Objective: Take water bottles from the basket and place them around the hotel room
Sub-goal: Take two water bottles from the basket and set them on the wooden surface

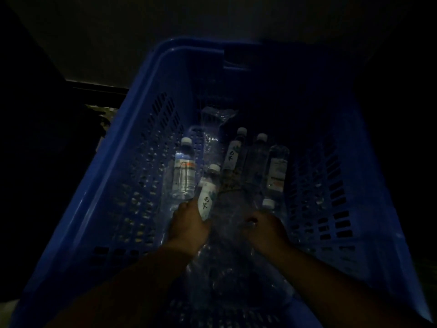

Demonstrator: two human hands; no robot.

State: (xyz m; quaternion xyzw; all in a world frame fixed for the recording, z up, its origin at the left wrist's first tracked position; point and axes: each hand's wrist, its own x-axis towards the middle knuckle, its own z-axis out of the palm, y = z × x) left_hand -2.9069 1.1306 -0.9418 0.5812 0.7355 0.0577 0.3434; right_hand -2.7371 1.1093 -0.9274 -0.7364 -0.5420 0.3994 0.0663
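Note:
A large blue slotted basket [132,129] fills the dim view. Several clear water bottles with white caps lie on its floor. My left hand [188,227] is closed around the lower end of a white-labelled bottle [208,192] that points away from me. My right hand [267,227] is curled over a bottle whose white cap [268,203] pokes out just beyond the fingers; the body of that bottle is hidden. Another bottle [184,171] lies left of my left hand. Three more bottles [256,162] lie side by side further back.
Crumpled clear plastic wrap [218,119] lies among the bottles and under my forearms. The room around the basket is very dark. A pale wall [118,31] shows beyond the far rim, and a dark edge [94,85] runs at the left.

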